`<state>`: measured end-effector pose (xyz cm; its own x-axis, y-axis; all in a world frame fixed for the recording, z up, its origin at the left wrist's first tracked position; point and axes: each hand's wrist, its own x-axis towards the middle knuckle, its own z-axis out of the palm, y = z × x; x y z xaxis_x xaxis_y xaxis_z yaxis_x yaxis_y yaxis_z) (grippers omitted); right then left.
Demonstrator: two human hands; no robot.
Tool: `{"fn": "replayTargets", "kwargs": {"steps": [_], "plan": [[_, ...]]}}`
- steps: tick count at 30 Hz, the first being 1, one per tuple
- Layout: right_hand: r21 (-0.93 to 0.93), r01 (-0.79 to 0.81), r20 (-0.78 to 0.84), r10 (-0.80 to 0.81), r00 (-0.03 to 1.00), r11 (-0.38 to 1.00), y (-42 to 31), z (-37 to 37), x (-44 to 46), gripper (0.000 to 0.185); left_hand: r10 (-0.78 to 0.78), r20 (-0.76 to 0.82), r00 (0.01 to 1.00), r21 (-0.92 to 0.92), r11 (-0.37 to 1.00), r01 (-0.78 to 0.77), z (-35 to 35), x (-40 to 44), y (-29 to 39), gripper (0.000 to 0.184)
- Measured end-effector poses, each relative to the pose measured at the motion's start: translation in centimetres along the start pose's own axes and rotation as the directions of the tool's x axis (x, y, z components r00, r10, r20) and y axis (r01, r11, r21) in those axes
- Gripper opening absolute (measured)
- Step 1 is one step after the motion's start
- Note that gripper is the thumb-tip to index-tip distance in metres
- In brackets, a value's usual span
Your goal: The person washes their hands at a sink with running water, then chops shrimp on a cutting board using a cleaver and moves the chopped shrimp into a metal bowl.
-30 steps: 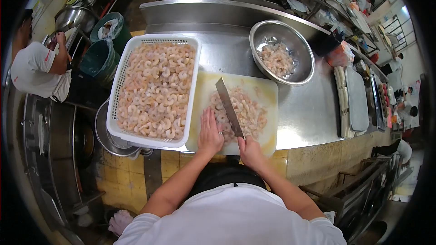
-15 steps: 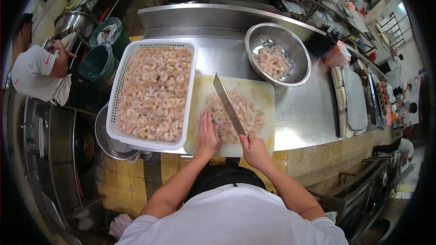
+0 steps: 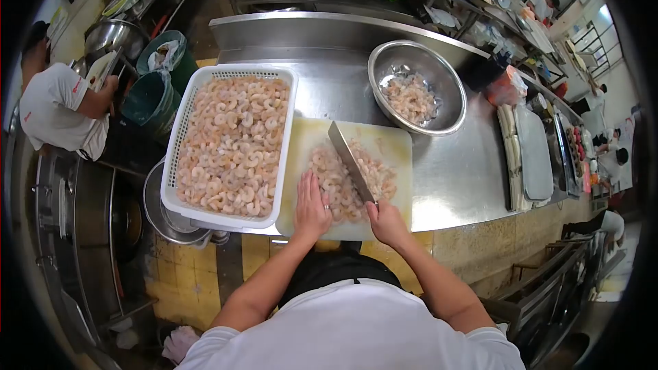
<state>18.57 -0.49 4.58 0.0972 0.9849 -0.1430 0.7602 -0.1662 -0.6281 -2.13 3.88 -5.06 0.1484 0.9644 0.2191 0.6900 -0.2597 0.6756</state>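
Note:
My right hand (image 3: 388, 223) is wrapped round the handle of a large kitchen knife (image 3: 351, 163). The blade slants up and to the left across a pile of peeled shrimp (image 3: 327, 170) on a pale cutting board (image 3: 394, 138). At the left side of that pile, my left hand (image 3: 313, 210) lies flat with its fingers stretched forward, a ring on one of them. To the right of the blade the shrimp look cut into smaller pieces. Whether the edge touches the board is hidden.
A white perforated basket (image 3: 292, 106) full of peeled shrimp stands left of the board. Behind the board, a steel bowl (image 3: 452, 89) holds shrimp pieces. Trays (image 3: 534, 154) stand at the right of the steel table (image 3: 452, 178). A co-worker (image 3: 62, 109) works at far left.
The knife's tip has come down and slightly right, closer to the shrimp. My left hand stays almost in place. The co-worker's arm has shifted.

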Motion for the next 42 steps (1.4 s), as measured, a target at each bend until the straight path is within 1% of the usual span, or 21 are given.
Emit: {"fn": "replayTargets", "kwargs": {"steps": [3,6,9,12,15,18,20,21,24,27,29,30,32,36,38,39,42], "plan": [[0.041,-0.136,0.111,0.130,0.985,0.990,-1.8,-2.6,0.1,0.041,-0.017,0.008,1.000,0.003,1.000,0.017,-0.2,-0.4,-0.1,0.059],[0.008,-0.137,0.085,0.136,0.987,0.990,-3.4,-3.6,0.3,0.042,-0.014,-0.008,1.000,0.000,1.000,0.014,0.0,0.1,0.0,0.059],[-0.005,-0.042,0.030,0.043,0.999,0.999,-0.2,-0.6,0.7,0.045,-0.009,-0.003,1.000,0.008,1.000,0.009,-0.2,-0.1,0.1,0.059],[-0.036,-0.050,0.054,0.052,0.997,0.998,0.6,-0.9,0.5,0.042,-0.007,-0.018,1.000,0.018,1.000,0.007,0.1,0.4,-0.1,0.059],[0.016,-0.143,0.083,0.141,0.987,0.990,-2.9,-3.9,0.3,0.043,-0.013,-0.006,1.000,0.003,1.000,0.013,-0.3,0.1,0.1,0.059],[0.040,-0.124,0.023,0.123,0.992,0.992,-2.6,-3.3,0.8,0.043,-0.004,-0.013,1.000,0.000,1.000,0.004,0.1,0.0,-0.2,0.060],[-0.010,-0.070,0.026,0.070,0.997,0.998,0.9,-1.0,0.9,0.043,0.001,-0.019,1.000,0.002,1.000,-0.001,0.1,0.0,-0.1,0.060],[-0.036,-0.040,0.026,0.041,0.999,0.999,0.2,-1.2,1.2,0.043,0.005,-0.010,1.000,-0.003,1.000,-0.005,0.0,0.1,0.0,0.060],[-0.010,-0.122,0.092,0.122,0.988,0.993,-1.7,-3.9,1.0,0.042,-0.012,0.004,1.000,-0.003,1.000,0.012,-0.3,-0.5,-0.1,0.061],[0.027,-0.088,0.053,0.086,0.995,0.996,-2.8,-4.2,0.7,0.044,-0.010,-0.001,1.000,0.002,1.000,0.010,0.0,0.1,0.0,0.061],[-0.035,-0.066,0.071,0.068,0.995,0.997,0.8,-1.3,1.2,0.043,-0.005,0.002,1.000,0.012,1.000,0.005,-0.1,0.0,-0.1,0.062],[-0.067,-0.052,0.077,0.057,0.995,0.996,0.9,-1.0,1.4,0.043,-0.002,-0.001,1.000,0.008,1.000,0.002,-0.2,-0.1,0.0,0.061],[-0.023,-0.065,0.084,0.067,0.994,0.998,1.4,-1.8,1.6,0.042,0.001,-0.018,1.000,0.000,1.000,-0.001,-0.3,0.1,0.1,0.061],[0.032,-0.104,0.111,0.100,0.989,0.994,-2.8,-4.4,0.1,0.041,0.016,-0.049,0.999,-0.022,1.000,-0.017,-0.1,0.1,0.0,0.060],[0.015,-0.014,0.069,0.013,0.998,1.000,0.0,-1.3,0.1,0.040,0.024,-0.059,0.998,-0.016,1.000,-0.025,-0.2,0.0,0.0,0.060],[0.006,0.030,0.047,-0.030,0.998,1.000,0.2,-0.6,0.1,0.040,0.021,-0.057,0.998,-0.012,1.000,-0.022,-0.1,-0.1,0.0,0.060],[0.005,-0.007,0.090,0.006,0.996,1.000,0.5,-0.7,0.0,0.040,0.019,-0.064,0.998,-0.013,1.000,-0.020,0.1,0.3,-0.1,0.060]]}}
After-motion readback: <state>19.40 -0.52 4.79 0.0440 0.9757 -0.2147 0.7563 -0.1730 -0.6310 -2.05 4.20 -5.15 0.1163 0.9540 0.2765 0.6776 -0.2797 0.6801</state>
